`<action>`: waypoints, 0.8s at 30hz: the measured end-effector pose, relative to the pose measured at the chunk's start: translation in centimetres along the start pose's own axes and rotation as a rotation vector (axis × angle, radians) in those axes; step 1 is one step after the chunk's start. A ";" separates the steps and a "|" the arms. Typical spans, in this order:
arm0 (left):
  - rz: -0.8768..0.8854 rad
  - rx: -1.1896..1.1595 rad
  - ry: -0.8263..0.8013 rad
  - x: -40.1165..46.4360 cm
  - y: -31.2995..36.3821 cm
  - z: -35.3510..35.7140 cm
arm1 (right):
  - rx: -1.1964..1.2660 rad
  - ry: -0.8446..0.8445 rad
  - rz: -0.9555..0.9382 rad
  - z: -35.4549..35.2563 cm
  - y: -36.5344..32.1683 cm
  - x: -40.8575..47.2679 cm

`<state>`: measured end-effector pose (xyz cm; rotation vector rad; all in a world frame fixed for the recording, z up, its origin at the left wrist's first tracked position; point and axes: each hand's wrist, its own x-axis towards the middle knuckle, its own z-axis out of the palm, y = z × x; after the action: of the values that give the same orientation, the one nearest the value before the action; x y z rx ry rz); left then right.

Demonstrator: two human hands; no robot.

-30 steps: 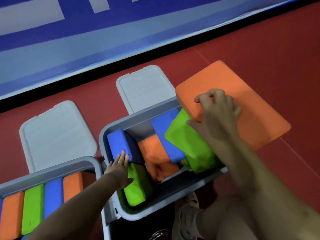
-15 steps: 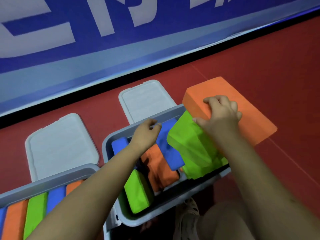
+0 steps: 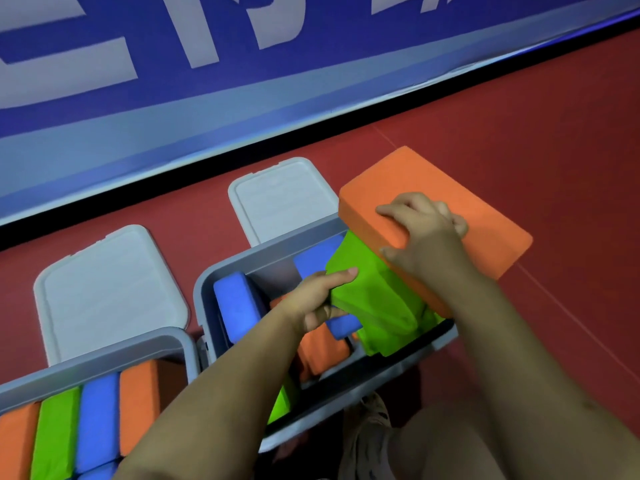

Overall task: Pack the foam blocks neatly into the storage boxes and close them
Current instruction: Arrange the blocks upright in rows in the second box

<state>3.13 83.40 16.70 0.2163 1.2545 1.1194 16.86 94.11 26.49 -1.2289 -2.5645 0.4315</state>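
On the red floor (image 3: 519, 150), the grey storage box (image 3: 221, 271) sits mid-frame. The right hand (image 3: 420, 233) curls its grip round the orange block (image 3: 450, 188); the left hand (image 3: 318, 296) pinches the green block (image 3: 374, 299) beneath it.

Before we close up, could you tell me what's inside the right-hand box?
Blue, orange and green blocks, loosely jumbled. The arms hide the box's bottom.

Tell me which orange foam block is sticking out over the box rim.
The large orange block gripped by the right hand; it overhangs the right box's far corner. The other orange blocks sit down inside the boxes.
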 end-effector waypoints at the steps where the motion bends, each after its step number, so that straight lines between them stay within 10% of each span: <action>1: 0.014 -0.042 0.002 -0.3 -0.5 -0.3 | 0.009 0.011 -0.059 0.2 -0.3 -0.1; 24: 0.290 -0.287 1.045 -16.8 -11.3 -17.2 | 0.175 -0.538 -0.646 17.0 -21.0 -3.7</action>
<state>-3.14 57.77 13.49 -0.4907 1.9728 1.7413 -1.86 76.09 18.29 -0.1863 -3.0640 0.8931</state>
